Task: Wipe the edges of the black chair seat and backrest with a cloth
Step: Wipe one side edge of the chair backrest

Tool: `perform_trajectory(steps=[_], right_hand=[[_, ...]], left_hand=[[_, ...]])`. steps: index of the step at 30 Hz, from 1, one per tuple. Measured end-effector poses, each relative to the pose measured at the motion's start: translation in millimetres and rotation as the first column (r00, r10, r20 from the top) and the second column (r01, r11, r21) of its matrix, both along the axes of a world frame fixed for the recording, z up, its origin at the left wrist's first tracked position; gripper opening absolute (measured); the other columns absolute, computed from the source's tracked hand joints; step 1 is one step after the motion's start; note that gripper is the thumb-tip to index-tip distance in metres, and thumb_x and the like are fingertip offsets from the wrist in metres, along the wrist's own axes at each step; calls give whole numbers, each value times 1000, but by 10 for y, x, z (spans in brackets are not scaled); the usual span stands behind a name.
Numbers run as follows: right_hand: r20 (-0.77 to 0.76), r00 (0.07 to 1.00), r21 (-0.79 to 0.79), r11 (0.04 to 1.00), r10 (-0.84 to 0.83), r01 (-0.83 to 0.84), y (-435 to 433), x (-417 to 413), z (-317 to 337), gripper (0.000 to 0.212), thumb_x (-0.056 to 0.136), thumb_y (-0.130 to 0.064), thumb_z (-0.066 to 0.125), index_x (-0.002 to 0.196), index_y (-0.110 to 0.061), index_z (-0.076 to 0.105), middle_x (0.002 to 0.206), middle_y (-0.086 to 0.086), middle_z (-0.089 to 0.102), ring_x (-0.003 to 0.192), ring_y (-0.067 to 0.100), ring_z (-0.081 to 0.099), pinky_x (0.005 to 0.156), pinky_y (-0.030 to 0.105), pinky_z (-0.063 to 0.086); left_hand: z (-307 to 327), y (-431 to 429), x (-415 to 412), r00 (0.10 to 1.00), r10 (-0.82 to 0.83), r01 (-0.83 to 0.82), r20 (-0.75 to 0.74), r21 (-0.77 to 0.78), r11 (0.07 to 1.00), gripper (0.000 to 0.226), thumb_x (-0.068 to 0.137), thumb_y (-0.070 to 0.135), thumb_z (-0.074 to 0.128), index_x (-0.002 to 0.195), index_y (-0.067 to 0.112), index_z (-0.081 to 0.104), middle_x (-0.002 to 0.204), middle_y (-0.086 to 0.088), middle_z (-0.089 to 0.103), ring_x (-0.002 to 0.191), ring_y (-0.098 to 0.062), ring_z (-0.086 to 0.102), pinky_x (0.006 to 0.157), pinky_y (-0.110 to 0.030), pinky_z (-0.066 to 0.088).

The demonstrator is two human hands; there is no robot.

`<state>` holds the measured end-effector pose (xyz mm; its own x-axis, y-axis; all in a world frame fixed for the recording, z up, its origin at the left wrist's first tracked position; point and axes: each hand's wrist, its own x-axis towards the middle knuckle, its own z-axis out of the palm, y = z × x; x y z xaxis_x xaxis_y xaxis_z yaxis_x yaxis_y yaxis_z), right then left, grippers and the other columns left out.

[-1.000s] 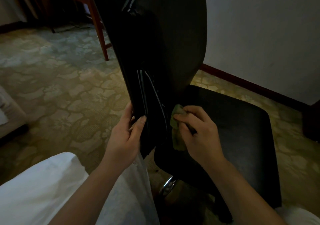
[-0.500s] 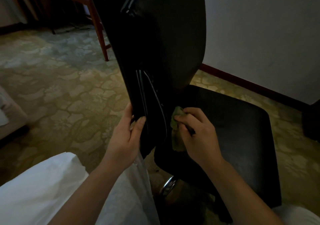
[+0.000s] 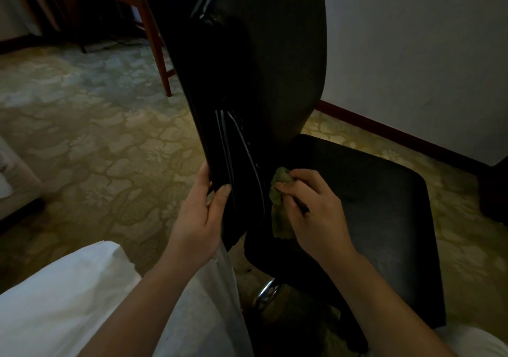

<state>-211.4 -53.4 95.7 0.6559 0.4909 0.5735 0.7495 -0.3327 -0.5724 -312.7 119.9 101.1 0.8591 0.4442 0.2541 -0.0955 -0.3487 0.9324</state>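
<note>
Carpet with a pale floral pattern fills the left; a wooden table leg stands behind, and white fabric, likely the person's clothing, covers the lower left. Left hand is closed around the lower rear edge of the backrest, thumb on the near face, fingers wrapped behind, bracing it. Backrest rises upright mid-frame, black, glossy trim lines down its side. Right hand pinches a bunched green cloth between thumb and fingertips and presses it into the joint where backrest meets seat. Seat lies flat to the right, black, matte. A chrome post shows under it. Wall and dark baseboard run behind.

Handling judgement: cloth is light, soft, collapses easily, so a tight wad under the fingertips gives best pressure in the narrow gap. Chair looks stiff but probably swivels on the post, so holding the backrest edge low, as the left hand does, should stop it turning. Glossy trim may be slippery; grip around the edge, not on the flat face. Lighting is dim; dirt cannot be judged.
</note>
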Motion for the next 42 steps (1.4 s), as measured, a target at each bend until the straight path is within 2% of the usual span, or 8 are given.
perform_trajectory(steps=[8, 13, 18, 21, 26, 31, 36, 42], right_hand=[[54, 997, 87, 995, 49, -54, 97, -6, 292, 19, 93, -5, 62, 109, -8, 72, 122, 3, 55, 107, 9, 58, 85, 18, 51], [36, 999, 24, 1000, 9, -10, -14, -3, -51, 18, 92, -9, 58, 103, -8, 72, 119, 0, 56, 100, 3, 56, 78, 16, 52], [-4, 1000, 21, 1000, -16, 16, -14, -1, -7, 18, 90, -1, 63, 103, -9, 73, 118, -2, 57, 100, 2, 57, 78, 16, 51], [-12, 1000, 86, 996, -5, 6, 43, -10, 177, 20, 91, -1, 63, 105, -9, 74, 118, -6, 53, 105, -5, 54, 83, 9, 45], [-1, 1000, 128, 992, -18, 18, 74, -38, 102, 19, 91, -1, 63, 106, -7, 73, 118, -3, 54, 105, -7, 53, 83, 8, 45], [-36, 999, 85, 996, -31, 34, 6, -67, -211, 18, 91, -7, 61, 105, -6, 72, 116, 2, 58, 101, 1, 57, 81, 13, 50], [-25, 999, 60, 997, -41, 42, 15, -26, -32, 20, 89, 1, 65, 105, -8, 73, 116, 3, 59, 102, -1, 54, 84, 7, 43], [6, 1000, 132, 991, -12, 11, 66, -39, 44, 19, 91, -2, 63, 107, -7, 72, 117, 4, 58, 104, 2, 56, 85, 11, 46]], left_hand=[[6, -34, 6, 1000, 7, -7, -8, -29, 1000, 47, 103, 9, 44, 149, 15, 37, 107, 49, 57, 108, 20, 55, 84, 0, 41], [14, -14, 2, 1000, 6, -7, -9, -31, 1000, 48, 102, 14, 44, 149, 21, 37, 117, 44, 57, 116, 16, 54, 89, -2, 40], [22, -36, -5, 1000, 3, -4, -24, -72, 997, 47, 103, 11, 45, 147, 24, 36, 109, 49, 57, 111, 20, 54, 84, 1, 42], [13, -22, -10, 1000, 8, -10, -27, -72, 997, 48, 103, 15, 46, 149, 22, 39, 115, 42, 60, 114, 14, 56, 87, -2, 43], [-24, 13, -13, 999, -13, 8, -51, -93, 996, 51, 102, 18, 46, 151, 24, 36, 123, 34, 61, 119, 8, 56, 91, -6, 45], [-192, -7, -73, 991, -44, 31, -129, -98, 995, 53, 104, 16, 44, 153, 30, 31, 123, 30, 62, 118, 4, 59, 98, -14, 48], [-212, -24, -65, 992, -18, 9, -124, -77, 997, 48, 104, 16, 43, 150, 27, 36, 120, 30, 64, 114, 3, 62, 89, -9, 48], [-188, -69, -69, 993, 7, -14, -119, -59, 998, 44, 104, 14, 42, 141, 39, 39, 117, 18, 68, 111, 3, 63, 84, -6, 47]])
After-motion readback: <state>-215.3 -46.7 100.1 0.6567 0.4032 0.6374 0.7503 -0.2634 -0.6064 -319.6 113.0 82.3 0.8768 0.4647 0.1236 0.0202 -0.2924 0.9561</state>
